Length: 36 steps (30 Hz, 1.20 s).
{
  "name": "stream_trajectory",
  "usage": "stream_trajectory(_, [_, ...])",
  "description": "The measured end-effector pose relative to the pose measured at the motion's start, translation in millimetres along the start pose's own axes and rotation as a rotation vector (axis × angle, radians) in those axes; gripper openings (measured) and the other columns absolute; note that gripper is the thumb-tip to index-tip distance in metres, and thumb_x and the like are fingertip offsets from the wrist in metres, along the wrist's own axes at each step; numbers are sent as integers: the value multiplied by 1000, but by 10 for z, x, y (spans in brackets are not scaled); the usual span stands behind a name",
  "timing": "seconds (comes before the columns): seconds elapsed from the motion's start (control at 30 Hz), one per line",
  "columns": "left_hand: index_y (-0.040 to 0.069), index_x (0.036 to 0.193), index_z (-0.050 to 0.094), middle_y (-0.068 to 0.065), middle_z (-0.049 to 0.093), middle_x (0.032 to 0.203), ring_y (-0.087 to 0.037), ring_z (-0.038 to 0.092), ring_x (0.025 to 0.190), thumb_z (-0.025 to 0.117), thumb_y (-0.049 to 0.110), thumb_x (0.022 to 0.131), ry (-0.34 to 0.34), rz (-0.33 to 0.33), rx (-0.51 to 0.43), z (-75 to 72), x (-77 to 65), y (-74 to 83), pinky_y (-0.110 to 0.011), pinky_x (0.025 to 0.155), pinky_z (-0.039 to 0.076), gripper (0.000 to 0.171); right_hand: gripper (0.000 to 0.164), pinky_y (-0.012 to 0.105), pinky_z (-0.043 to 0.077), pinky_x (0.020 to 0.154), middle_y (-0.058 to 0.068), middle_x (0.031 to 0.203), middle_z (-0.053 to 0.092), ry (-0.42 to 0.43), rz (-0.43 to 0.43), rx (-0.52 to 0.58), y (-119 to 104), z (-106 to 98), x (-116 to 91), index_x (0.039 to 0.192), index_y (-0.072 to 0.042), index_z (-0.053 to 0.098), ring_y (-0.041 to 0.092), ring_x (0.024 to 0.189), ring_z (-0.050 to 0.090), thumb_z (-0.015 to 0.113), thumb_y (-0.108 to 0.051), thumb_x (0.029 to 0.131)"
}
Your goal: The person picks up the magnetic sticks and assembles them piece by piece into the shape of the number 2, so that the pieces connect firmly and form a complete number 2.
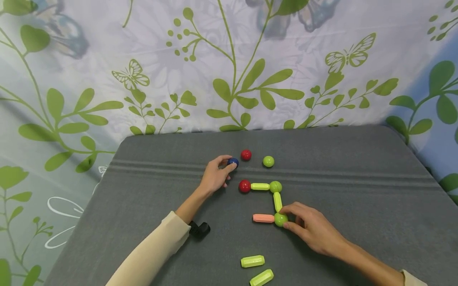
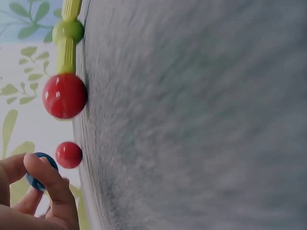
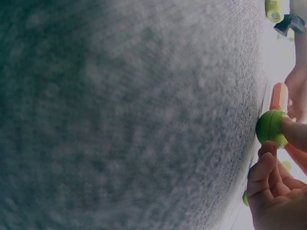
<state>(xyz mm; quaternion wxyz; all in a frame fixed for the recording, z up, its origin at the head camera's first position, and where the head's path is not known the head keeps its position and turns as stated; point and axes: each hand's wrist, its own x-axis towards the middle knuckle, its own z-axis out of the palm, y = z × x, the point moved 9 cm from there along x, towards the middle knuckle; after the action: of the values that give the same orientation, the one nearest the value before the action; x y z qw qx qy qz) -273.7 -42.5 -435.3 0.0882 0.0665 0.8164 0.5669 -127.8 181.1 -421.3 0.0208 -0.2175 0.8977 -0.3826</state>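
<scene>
Between thumb and fingers my left hand (image 1: 214, 175) pinches a blue ball (image 1: 233, 162), seen too in the left wrist view. My right hand (image 1: 315, 228) pinches the green ball (image 1: 280, 219) at the near corner of a joined chain. From that ball a salmon-pink rod (image 1: 263, 218) points left, and a yellow-green rod (image 1: 277, 201) runs away to another green ball (image 1: 276, 186). A second yellow-green rod (image 1: 260, 186) links that one to a red ball (image 1: 245, 186) at the chain's far-left end.
Beyond the chain lie a loose red ball (image 1: 246, 155) and a loose green ball (image 1: 268, 161). Two loose yellow-green rods (image 1: 252, 261) lie nearer the front of the grey cloth-covered table (image 1: 358, 171). A black device (image 1: 200, 230) shows beside the left wrist. A leaf-patterned curtain (image 1: 200, 79) hangs behind.
</scene>
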Motion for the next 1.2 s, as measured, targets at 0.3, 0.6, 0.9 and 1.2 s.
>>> stream_trajectory(0.3, [14,131,60,-10,60,110,-25,58,59,68,25,96,-37,2,1,44,-379,38,-30,43,45,38,27,23,43,56,-13,97,60,19,-31,0,-19,-25,-29,114,-20,66,-1,66,49,75,-15,89])
stream_trajectory(0.6, [13,121,60,-7,61,103,-16,55,55,72,22,93,-212,4,66,210,-731,47,-26,44,43,32,27,23,43,56,-13,96,60,14,-25,8,-18,-12,-32,114,-19,66,-1,67,49,74,-16,89])
stream_trajectory(0.9, [10,117,60,-2,63,99,-12,54,54,75,19,90,-352,15,163,354,-924,-16,-26,49,42,32,27,23,43,56,-14,95,59,7,-4,4,2,-1,-27,115,-19,67,0,66,49,75,-15,89])
stream_trajectory(1.2, [16,112,64,2,63,95,-11,54,53,79,15,86,-435,31,152,459,-993,-14,-24,49,44,30,27,23,43,55,-12,98,60,-15,28,11,7,0,-27,117,-19,66,0,66,49,73,-17,91])
